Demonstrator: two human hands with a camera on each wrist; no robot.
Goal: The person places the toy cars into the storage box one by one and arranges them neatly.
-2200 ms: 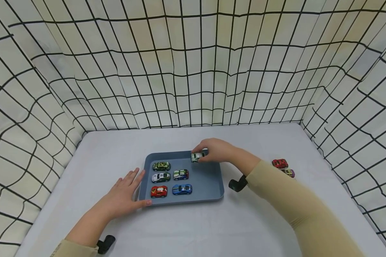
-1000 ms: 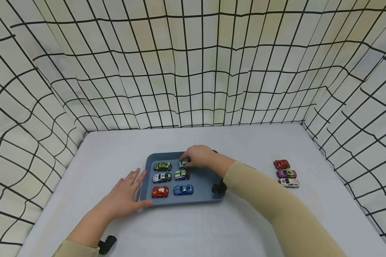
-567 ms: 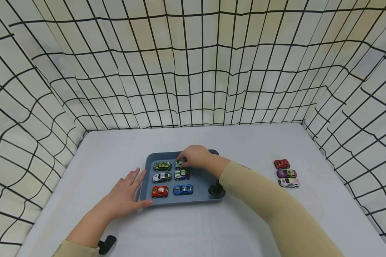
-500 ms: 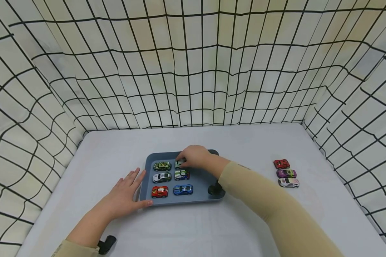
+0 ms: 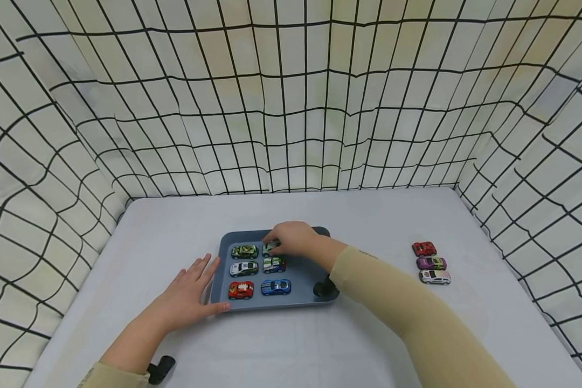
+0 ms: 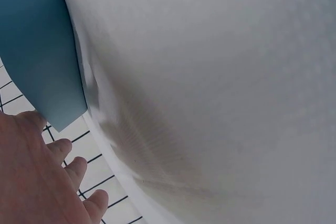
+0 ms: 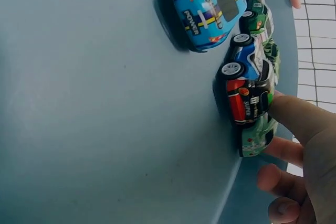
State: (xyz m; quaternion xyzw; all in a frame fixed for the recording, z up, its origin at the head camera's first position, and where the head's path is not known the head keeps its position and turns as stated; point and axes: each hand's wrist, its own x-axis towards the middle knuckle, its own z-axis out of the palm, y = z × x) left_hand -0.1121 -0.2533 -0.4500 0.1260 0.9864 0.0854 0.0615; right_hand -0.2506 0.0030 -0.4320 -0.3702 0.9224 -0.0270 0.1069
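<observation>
My right hand (image 5: 293,238) pinches a pale green toy car (image 7: 257,139) between thumb and fingers at the back of a blue-grey tray (image 5: 303,275). In the head view the hand covers part of that car, which sits right of a camouflage-green toy car (image 5: 244,251). Just in front of it lies a toy car in white, green and blue (image 5: 274,264). A white toy car (image 5: 244,268), a red one (image 5: 241,290) and a blue one (image 5: 276,286) are also in the tray. My left hand (image 5: 189,293), fingers spread, rests at the tray's left edge.
On the white-covered table (image 5: 368,334), right of the tray, a red toy car (image 5: 424,248), a purple one (image 5: 431,263) and a white one (image 5: 435,277) lie in a column. Black netting (image 5: 291,113) over pale cloth walls the back and sides.
My right hand has carried the pale green car leftward from the tray's back right to beside the camouflage one. It has barely moved in the last half second. My left hand stays put.
</observation>
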